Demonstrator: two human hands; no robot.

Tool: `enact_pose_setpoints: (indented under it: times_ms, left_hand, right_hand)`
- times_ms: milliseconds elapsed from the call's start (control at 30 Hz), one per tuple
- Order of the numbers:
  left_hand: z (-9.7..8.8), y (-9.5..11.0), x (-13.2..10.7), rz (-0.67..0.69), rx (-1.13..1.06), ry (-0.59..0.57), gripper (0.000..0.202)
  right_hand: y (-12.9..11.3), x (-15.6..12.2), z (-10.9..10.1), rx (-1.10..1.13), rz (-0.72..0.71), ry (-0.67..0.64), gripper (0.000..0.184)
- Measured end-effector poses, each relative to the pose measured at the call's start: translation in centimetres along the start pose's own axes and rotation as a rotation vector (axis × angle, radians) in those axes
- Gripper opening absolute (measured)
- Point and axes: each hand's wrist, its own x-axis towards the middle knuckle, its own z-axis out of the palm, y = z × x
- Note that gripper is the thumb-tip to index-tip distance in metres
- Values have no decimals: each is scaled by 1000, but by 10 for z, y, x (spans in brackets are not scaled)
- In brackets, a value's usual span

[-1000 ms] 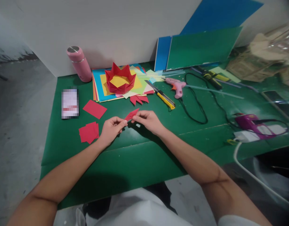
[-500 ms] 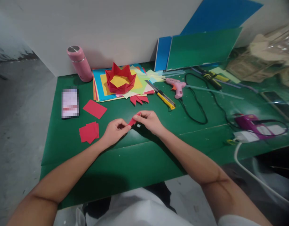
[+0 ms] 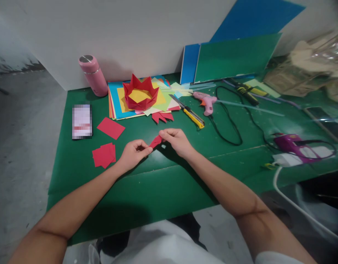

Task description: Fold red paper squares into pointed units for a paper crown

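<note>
Between my two hands is a small piece of folded red paper (image 3: 155, 141), held just above the green table. My left hand (image 3: 134, 154) pinches its lower left end between thumb and fingers. At the upper right end my right hand (image 3: 176, 140) grips it the same way, with the fingertips partly hiding it. Left of my left hand lie a stack of red paper squares (image 3: 104, 155) and a red paper rectangle (image 3: 111, 128). Beyond my hands are several folded red pieces (image 3: 162, 117) and a pointed red paper ring (image 3: 140, 104) on coloured sheets (image 3: 114, 106).
A pink bottle (image 3: 93, 75) and a phone (image 3: 82, 121) stand and lie at the left. Toward the right are a yellow utility knife (image 3: 193, 117), a pink glue gun (image 3: 206, 102) with its black cord, a purple device (image 3: 290, 143) and a white power strip (image 3: 288, 160). Boards (image 3: 237, 58) lean behind.
My right hand's fingertips have shifted slightly along the folded red paper toward its upper end, so more of the paper shows between my hands. My left hand has barely moved.
</note>
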Motion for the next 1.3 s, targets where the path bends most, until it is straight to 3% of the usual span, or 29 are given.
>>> enact_pose_setpoints:
  times_ms: [200,333,567,800,1000,1300]
  left_hand:
    - [1,2,0,-9,-20,-26,30]
    - [1,1,0,-17,-44,-19,31]
    - [1,-5,-1,12,49,-21,28]
    - [4,-3,-1,62,62,37,27]
    - [4,-2,1,-47,-76,89,34]
    - [7,-7,-1,-47,-51,55,35]
  right_hand:
    - [-3,-4,6,-50,-22,36,55]
    - [-7,-6,8,-46,-7,-37,65]
    - [-4,-6,8,-67,4,-83,47]
    - [-7,-6,8,-25,6,-144,64]
    - [-4,-6,14,103,46,-83,35]
    - [-4,-11,18,111,87,-33,30]
